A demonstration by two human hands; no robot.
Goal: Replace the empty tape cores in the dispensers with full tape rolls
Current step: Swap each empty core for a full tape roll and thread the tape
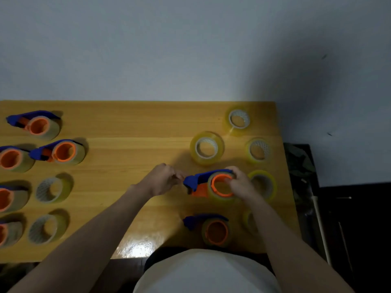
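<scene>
A: On the left of the wooden table (131, 127)?
B: Loaded blue-and-orange dispensers (61, 152), plus two nearly empty tape cores (51, 190) lying near the edge.

A: And in the middle?
B: Left hand (163, 179), fingertips pinched together just beside the blue nose of the held dispenser (211, 185); whether pinching tape, cannot tell.

A: To the right?
B: Right hand (239, 183) gripping the roll on that dispenser. Full tape rolls (207, 148) behind and beside; another dispenser (211, 229) nearer the body.

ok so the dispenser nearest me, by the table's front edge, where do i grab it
Take the near dispenser by its blue handle, coming from the left. The handle sticks out leftward, clear of the tape roll, and nothing crowds that side; a loose roll lies close on its right.
</scene>
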